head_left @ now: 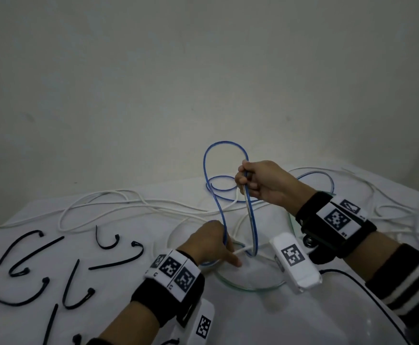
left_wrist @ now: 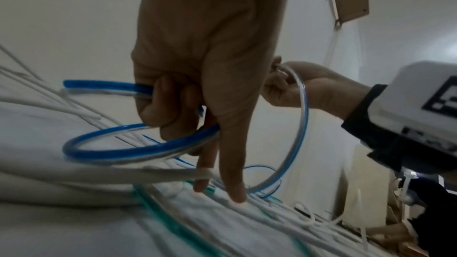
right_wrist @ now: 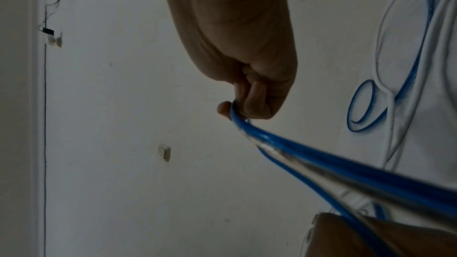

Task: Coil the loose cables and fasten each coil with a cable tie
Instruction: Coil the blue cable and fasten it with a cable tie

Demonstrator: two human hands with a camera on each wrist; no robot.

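White-clothed table: right hand pinches blue cable loop up, left hand grips its lower end

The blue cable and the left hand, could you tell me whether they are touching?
Touching. The left wrist view shows the left hand with curled fingers wrapped round loops of the blue cable.

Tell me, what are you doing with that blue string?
It's a blue cable, and a person is winding it into loops. The right hand pinches it up in the air, and the left hand holds the lower loops down near the white-covered table. The coil isn't tied yet. The black cable ties lie untouched at the left, and loose white cables sprawl across the back.
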